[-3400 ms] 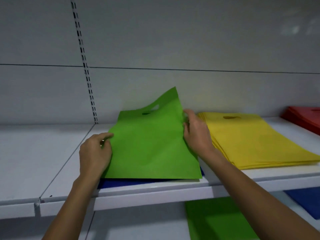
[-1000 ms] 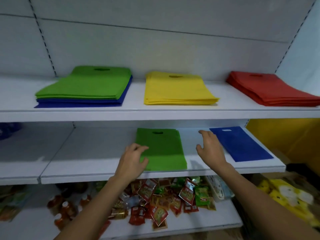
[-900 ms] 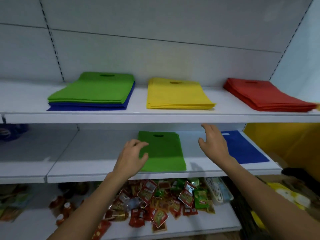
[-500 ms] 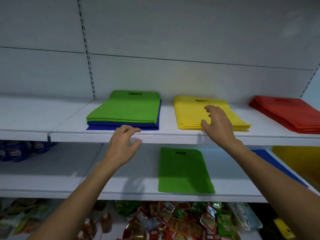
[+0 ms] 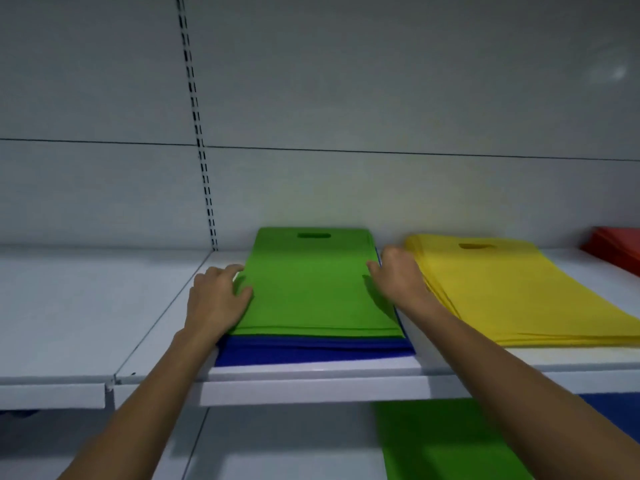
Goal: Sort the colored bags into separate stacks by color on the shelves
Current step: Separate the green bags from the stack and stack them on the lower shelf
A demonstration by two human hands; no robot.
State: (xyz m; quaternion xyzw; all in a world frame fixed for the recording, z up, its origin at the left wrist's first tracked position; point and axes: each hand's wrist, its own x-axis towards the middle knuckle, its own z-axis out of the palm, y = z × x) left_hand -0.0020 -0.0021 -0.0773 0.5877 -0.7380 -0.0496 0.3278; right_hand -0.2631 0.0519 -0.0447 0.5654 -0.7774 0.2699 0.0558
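Back wall [image 5: 381, 98]: pale grey panels fill the upper half of what I see, with a thin seam running across.
Upper shelf [image 5: 86, 306]: white, running the whole width; its left part is bare board, and all the stacks sit on the right part.
Yellow stack [image 5: 512, 292]: flat on the upper shelf, just to the right of my right hand, handle cut-outs toward the wall.
Green stack [image 5: 311, 289]: the green bags lie flat in the middle of the upper shelf, directly on top of the blue ones, handle cut-out at the far end.
Blue stack [image 5: 311, 353]: under the green stack, showing along the front edge and as a thin line down the right side.
Lower shelf [image 5: 277, 445]: white, below; one green bag [image 5: 443, 441] lies flat on it, and a corner of a blue bag [image 5: 616, 407] shows at the right.
Left hand [image 5: 216, 299]: at the left edge of the green stack, thumb on the top bag, fingers bent at the edge; I cannot tell whether they have hold of a bag.
Right hand [image 5: 398, 275]: between the green and yellow stacks, fingers curled against the green stack's right edge; I cannot tell whether they grip anything.
Red stack [image 5: 616, 245]: only a corner shows at the far right of the upper shelf.
Slotted upright [image 5: 197, 133]: a thin strip of slots runs down the wall to the shelf, left of the green stack.
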